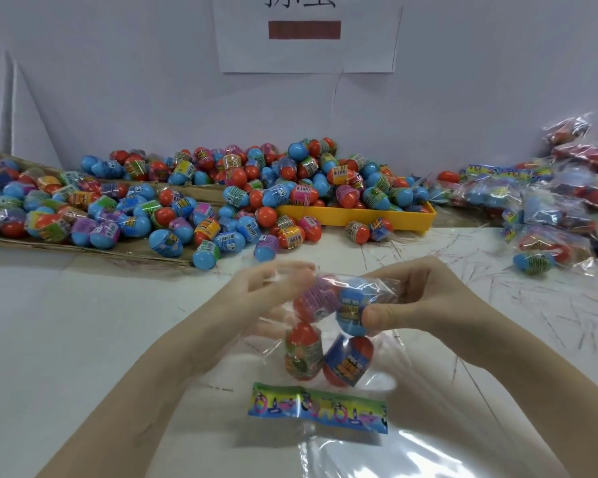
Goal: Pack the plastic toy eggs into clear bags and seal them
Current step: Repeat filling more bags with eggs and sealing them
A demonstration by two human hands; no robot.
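A clear bag [325,360] with a colourful printed header strip [318,407] hangs between my hands above the white table. Several red-and-blue toy eggs sit inside it, two low down [304,353] and two at the top [351,312]. My right hand [404,301] pinches the bag's upper end around a blue egg. My left hand [256,298], blurred, holds the bag's upper left edge with fingers partly spread. A big heap of loose eggs [249,194] lies behind.
A yellow tray [356,215] holds part of the heap at centre back. Flattened cardboard [83,250] carries more eggs at left. Filled, sealed bags [560,198] pile up at right. Loose clear bags [394,453] lie on the table near me. A paper sign [308,32] hangs on the wall.
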